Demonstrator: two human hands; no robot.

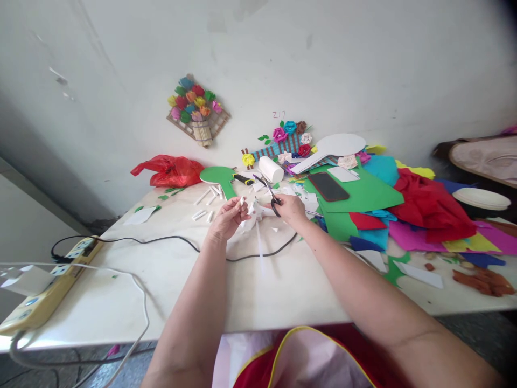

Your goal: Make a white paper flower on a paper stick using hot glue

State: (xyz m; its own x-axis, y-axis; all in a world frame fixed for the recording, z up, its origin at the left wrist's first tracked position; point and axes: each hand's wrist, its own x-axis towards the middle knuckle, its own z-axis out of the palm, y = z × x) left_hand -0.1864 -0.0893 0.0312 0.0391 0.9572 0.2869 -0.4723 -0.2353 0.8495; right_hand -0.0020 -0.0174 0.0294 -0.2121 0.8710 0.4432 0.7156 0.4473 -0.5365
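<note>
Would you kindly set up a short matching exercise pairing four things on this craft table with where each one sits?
Things:
1. scissors
2. white paper piece
3. phone
4. red plastic bag

Places:
A. lying on the green sheet
B. at the far left of the table, against the wall
C. in the right hand
D. pinched in the left hand

Pairs: 1-C, 2-D, 3-A, 4-B
</note>
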